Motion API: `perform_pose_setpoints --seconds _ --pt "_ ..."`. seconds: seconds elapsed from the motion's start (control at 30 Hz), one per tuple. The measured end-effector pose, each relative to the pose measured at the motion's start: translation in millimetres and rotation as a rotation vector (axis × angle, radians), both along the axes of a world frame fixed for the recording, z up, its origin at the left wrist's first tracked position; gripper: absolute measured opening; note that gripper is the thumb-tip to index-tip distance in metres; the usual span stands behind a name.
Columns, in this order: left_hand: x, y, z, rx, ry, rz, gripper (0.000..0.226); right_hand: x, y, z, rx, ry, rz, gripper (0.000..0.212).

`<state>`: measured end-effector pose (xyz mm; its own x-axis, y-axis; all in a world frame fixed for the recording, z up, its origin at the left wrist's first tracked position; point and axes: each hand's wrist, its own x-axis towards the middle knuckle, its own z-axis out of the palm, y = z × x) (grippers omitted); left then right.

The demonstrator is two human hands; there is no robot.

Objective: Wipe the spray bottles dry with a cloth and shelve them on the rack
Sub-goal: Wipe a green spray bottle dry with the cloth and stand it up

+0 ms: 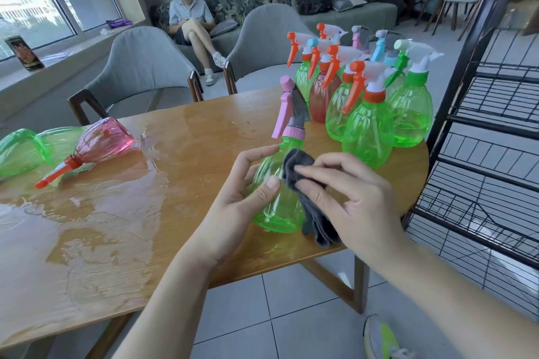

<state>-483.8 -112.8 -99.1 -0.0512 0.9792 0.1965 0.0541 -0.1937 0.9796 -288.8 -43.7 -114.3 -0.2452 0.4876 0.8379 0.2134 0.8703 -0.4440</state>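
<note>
Item: green spray bottle (275, 192), pink trigger head, upright at counter (175, 154) near edge, just left of rack (481, 131). Long axis vertical; nozzle points away from you, trigger leftward.
Left hand (242, 201): fingers grip bottle body.
Right hand (350, 198): fingers pinch grey cloth (309, 201) against bottle's right flank.
Advice: you rotate bottle with left hand, sweep cloth neck to base, include underside.

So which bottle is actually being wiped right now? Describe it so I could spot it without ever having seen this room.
Start at the wooden table, then look to its near right edge, in front of the standing cluster of bottles. There the left hand holds a green bottle while the right hand presses a grey cloth on it. It alone has a pink collar and trigger with a grey sprayer head.
</note>
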Motion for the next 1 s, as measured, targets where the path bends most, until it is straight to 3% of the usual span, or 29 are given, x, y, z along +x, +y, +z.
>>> perform_pose_setpoints --seconds 0.13,0.33,0.5,0.73,0.87,1.0 --pt "2.4 0.4 -0.3 -0.006 -0.036 -0.019 0.042 -1.3 4.1 6.6 -0.046 0.014 0.005 0.022" --pt "1.6 3.8 0.4 -0.029 -0.059 0.081 0.033 -1.5 -9.8 -10.2 0.137 -0.166 0.174 0.017" --pt "-1.2 2.9 2.3 -0.035 0.01 0.121 0.035 -3.8 -9.2 -14.8 0.257 -0.238 0.182 0.016" --pt "-3.0 -1.6 5.9 -0.026 -0.014 0.013 0.042 -4.7 2.8 5.2 -0.032 0.017 0.052 0.02" --pt "-10.5 -1.6 3.1 -0.007 0.067 -0.031 0.043 -0.6 9.6 10.1 -0.283 0.088 0.101 0.021" --pt "-13.8 0.4 1.6 0.014 0.16 -0.026 0.044 -0.6 -1.7 0.8 -0.119 0.026 0.093 0.022"
